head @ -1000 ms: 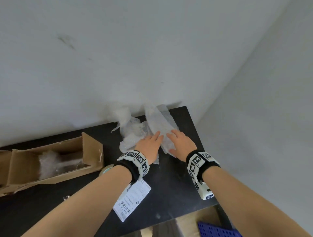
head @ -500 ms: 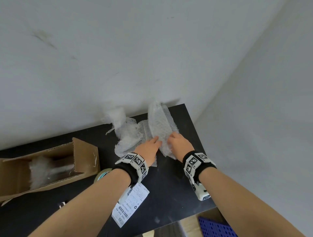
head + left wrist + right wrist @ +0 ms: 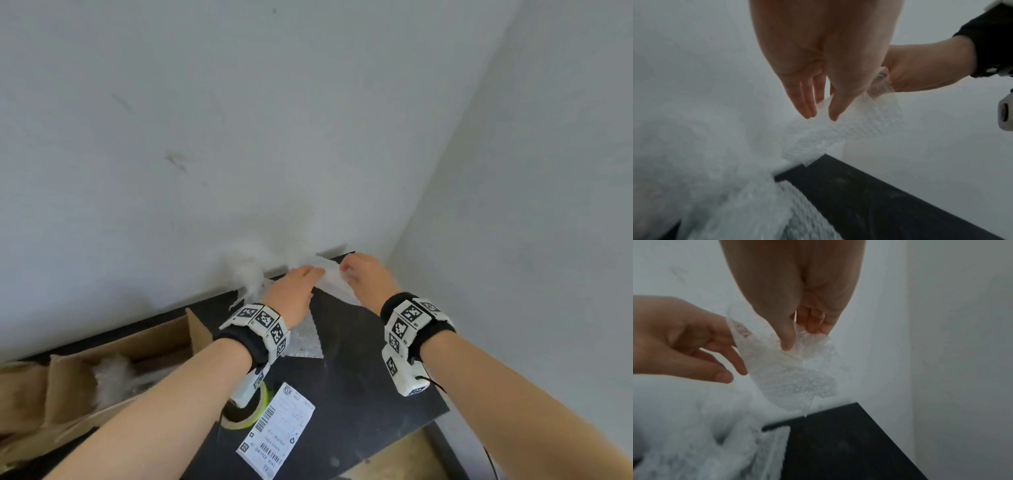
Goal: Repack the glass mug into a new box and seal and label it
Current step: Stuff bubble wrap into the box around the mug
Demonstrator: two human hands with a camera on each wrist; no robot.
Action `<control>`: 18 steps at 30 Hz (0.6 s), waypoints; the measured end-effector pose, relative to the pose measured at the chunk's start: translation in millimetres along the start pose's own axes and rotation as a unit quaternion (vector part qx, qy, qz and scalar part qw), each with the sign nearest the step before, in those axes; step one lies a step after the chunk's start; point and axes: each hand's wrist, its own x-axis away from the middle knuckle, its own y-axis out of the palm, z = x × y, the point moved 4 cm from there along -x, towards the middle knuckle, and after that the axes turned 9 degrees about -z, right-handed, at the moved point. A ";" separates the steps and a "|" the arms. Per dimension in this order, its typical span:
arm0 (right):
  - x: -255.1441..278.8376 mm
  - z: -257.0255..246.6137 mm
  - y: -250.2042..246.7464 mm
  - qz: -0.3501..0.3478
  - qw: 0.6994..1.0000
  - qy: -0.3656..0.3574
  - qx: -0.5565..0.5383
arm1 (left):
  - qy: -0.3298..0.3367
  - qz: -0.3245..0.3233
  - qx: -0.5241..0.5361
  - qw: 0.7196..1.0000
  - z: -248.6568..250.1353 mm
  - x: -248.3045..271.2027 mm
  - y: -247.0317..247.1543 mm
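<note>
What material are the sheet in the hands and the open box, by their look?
Sheet: seemingly clear plastic bubble wrap, showing small raised bubbles, translucent; the right hand pinches it.
Box: apparently brown cardboard, matte, with bent flaps.

A bare packing corner in a plain room

A black table (image 3: 359, 394) is pushed into the corner of two blank white walls (image 3: 239, 120). On the table lie an opened cardboard box (image 3: 113, 363) at its left end, a printed shipping label (image 3: 277, 433) with barcodes near its front edge, a tape roll (image 3: 245, 411) touching the label's left side, and crumpled bubble wrap (image 3: 308, 342) at the back by the wall.
</note>
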 end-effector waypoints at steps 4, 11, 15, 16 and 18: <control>12.4 -42.9 -29.2 0.054 0.997 -0.029 -0.036 | 0.007 0.057 -0.023 0.998 -15.8 30.6 -39.7; 19.5 -135.9 -56.8 0.103 0.980 -0.097 -0.140 | -0.020 0.165 -0.090 0.982 -53.5 107.3 -107.7; 17.3 -187.9 -49.7 0.100 0.976 -0.140 -0.134 | -0.057 0.204 -0.087 0.973 -85.5 156.3 -128.4; 17.7 -198.8 -47.0 0.098 0.975 -0.147 -0.133 | -0.068 0.208 -0.084 0.972 -93.9 167.9 -130.7; 18.2 -218.7 -40.4 0.099 0.973 -0.164 -0.128 | -0.084 0.211 -0.079 0.971 -110.8 190.5 -132.1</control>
